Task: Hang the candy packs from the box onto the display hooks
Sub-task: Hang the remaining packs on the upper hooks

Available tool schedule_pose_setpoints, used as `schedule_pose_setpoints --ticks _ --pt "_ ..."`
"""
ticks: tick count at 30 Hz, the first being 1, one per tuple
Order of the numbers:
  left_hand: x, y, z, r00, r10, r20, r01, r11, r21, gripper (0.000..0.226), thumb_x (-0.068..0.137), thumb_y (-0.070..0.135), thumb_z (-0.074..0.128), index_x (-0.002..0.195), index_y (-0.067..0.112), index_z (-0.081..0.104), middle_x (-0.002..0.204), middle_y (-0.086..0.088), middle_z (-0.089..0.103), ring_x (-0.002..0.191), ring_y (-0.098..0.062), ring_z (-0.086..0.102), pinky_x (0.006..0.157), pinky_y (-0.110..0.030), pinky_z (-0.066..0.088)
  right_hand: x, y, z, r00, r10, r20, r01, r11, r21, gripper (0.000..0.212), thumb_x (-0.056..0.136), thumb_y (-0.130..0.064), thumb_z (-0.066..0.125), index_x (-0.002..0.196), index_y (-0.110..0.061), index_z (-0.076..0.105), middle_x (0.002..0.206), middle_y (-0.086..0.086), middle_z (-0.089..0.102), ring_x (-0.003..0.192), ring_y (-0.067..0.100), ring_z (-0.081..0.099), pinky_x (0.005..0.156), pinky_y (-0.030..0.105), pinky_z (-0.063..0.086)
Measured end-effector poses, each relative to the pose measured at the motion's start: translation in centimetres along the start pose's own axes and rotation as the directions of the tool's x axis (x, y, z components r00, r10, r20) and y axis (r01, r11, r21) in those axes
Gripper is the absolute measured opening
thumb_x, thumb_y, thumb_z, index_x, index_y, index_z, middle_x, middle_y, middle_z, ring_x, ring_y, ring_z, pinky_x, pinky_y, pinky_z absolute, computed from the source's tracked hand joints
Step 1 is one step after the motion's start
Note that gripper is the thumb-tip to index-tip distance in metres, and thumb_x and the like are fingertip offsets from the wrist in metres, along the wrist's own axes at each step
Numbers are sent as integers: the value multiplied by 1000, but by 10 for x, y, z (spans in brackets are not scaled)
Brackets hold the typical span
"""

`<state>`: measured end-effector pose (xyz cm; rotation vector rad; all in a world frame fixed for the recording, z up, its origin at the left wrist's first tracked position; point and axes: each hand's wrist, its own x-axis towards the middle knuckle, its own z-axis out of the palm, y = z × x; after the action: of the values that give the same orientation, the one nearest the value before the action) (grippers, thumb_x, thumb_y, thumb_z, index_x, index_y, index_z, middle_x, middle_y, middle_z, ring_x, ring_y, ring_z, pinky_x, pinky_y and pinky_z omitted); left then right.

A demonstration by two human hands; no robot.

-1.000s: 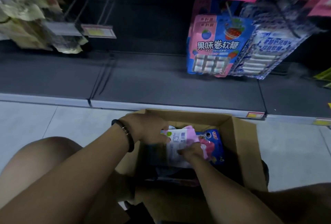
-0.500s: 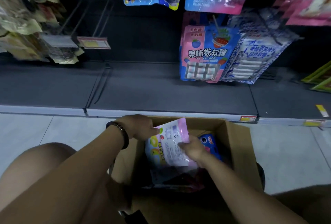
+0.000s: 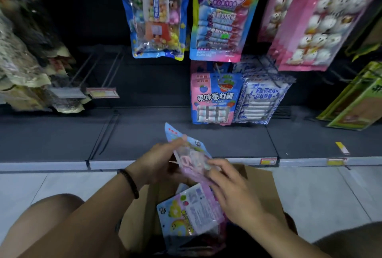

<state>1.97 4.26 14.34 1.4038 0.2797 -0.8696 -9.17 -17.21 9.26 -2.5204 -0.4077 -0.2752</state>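
A pink and light-blue candy pack (image 3: 191,154) is held up above the cardboard box (image 3: 262,187). My left hand (image 3: 157,162) grips its left side with the thumb on top. My right hand (image 3: 233,191) touches the pack's right lower edge with curled fingers. More packs (image 3: 190,214) hang below the raised one, inside the box; whether they are attached to it or loose is unclear. Bare display hooks (image 3: 99,71) stick out of the dark back panel at the left, with a price tag (image 3: 102,92) at their end.
Hanging candy packs (image 3: 215,96) fill the hooks ahead and to the right; bigger bags (image 3: 219,14) hang above. Beige bags (image 3: 22,84) hang at the left. A dark bottom shelf (image 3: 144,133) runs across, edged in white. My knees flank the box on the tiled floor.
Both hands have lifted the packs out of the box and up toward the shelf. The view has tilted upward, showing more of the hanging packs.
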Motion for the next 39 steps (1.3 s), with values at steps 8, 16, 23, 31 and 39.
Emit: schedule_pose_setpoints --ticks 8,16,23,31,39 --pt "2 -2 -6 902 423 -89 -413 904 111 26 106 6 60 130 9 67 123 -8 78 112 -33 75 91 -48 63 5 15 -13 984 68 167 -92 986 139 65 91 -61 66 149 -44 44 171 -19 3 159 6 17 126 40 33" --pt "-13 0 -6 818 576 8 -560 792 245 29 109 9 54 137 12 63 137 -7 71 129 -31 66 107 -55 54 29 9 -42 955 294 28 -271 835 479 101 95 -38 77 164 -53 5 164 -33 16 152 -14 18 124 38 36" --pt "-32 6 10 749 655 -98 -631 751 193 28 110 13 52 137 20 59 132 -1 74 125 -29 69 101 -52 59 54 -17 -59 962 262 -73 -195 852 485 99 97 -22 77 161 -60 12 167 -39 15 154 -15 14 126 32 33" --pt "-76 68 23 570 821 35 -798 542 262 100 97 1 71 158 62 19 153 16 57 130 -16 66 95 -43 63 87 -31 -120 967 220 -125 -127 848 515 104 89 -19 86 155 -69 22 157 -20 37 143 -2 45 105 41 57" --pt "-125 181 25 392 900 191 -814 242 528 102 85 14 89 158 56 32 162 23 43 148 -7 47 119 -43 46 155 -79 -234 969 42 -242 8 979 203 110 85 -30 89 164 -52 16 131 -9 42 116 -25 41 88 -2 38"
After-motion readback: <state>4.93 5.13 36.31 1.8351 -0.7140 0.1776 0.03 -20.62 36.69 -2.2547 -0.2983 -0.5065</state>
